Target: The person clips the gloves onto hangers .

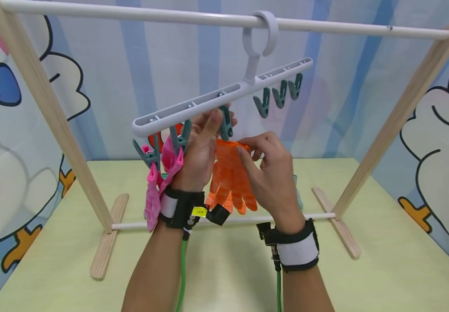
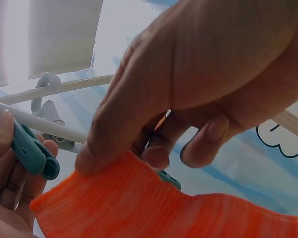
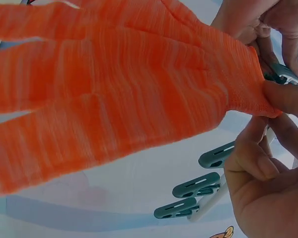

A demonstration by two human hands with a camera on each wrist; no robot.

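My right hand [image 1: 269,171] pinches the cuff of an orange knitted glove [image 1: 232,167] between thumb and fingers, and the glove's fingers hang down. Just above the cuff, my left hand [image 1: 199,158] pinches a dark green clothespin [image 1: 226,123] on the grey clip hanger [image 1: 193,107]. In the right wrist view the cuff's edge lies close to that clothespin [image 3: 283,74]; whether its jaws grip the fabric cannot be told. Pink fabric [image 1: 156,186] hangs from two clothespins left of my left hand.
The hanger hooks over a white rail [image 1: 131,12] on a wooden stand [image 1: 396,125] and tilts down to the left. Several clothespins [image 1: 280,94] hang at its right end. Behind my right hand, teal fabric [image 1: 298,193] shows partly. A pale yellow table [image 1: 396,277] lies below.
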